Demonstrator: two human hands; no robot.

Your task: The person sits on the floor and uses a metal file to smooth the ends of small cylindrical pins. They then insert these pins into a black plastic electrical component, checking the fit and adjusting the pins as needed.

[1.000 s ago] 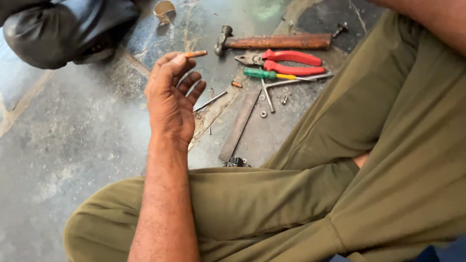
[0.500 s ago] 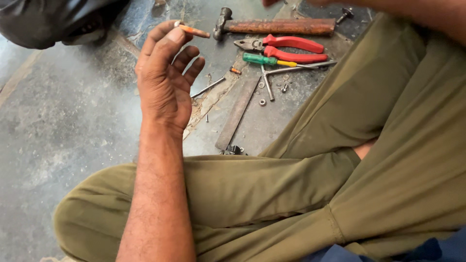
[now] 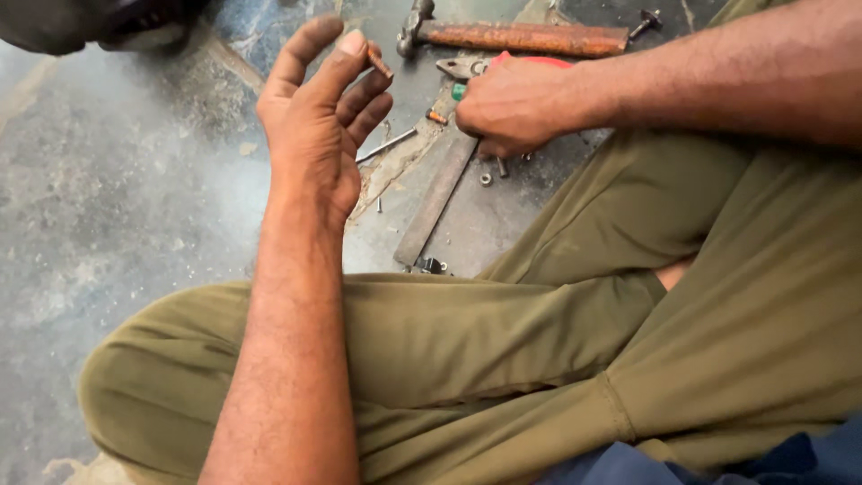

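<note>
The person sits on a grey floor (image 3: pixel 108 224) with legs folded, in green trousers (image 3: pixel 503 341).

The left hand (image 3: pixel 314 135) is held up above the floor, just over the knee. Its fingers (image 3: pixel 305 49) are bent a little and partly spread. The thumb and a finger pinch a small brown piece (image 3: pixel 379 63), short and thin like a little stick. It pokes out near the tip of the thumb. What it is made of is hard to tell.

The right hand (image 3: pixel 516 103) is down on the floor among the tools, near the top edge of the view. It is curled closed over a tool with a green handle (image 3: pixel 459 91). Only a small green bit shows at the side of the hand. It is hard to tell if the hand truly grips it or only covers it. Red handles of pliers (image 3: pixel 530 61) peek out just behind the hand, and the grey metal nose (image 3: pixel 453 67) of the pliers sticks out beside it.

A rusty hammer (image 3: pixel 521 38) lies on the floor past the pliers, near the top edge. A long flat metal bar (image 3: pixel 435 202) lies slanted on the floor, between the two hands, with one end under the right hand. A thin nail (image 3: pixel 386 145) lies beside the left hand. Small nuts (image 3: pixel 486 179) and bits lie near the bar. A dark thing (image 3: pixel 99 22) sits in the top left corner.
</note>
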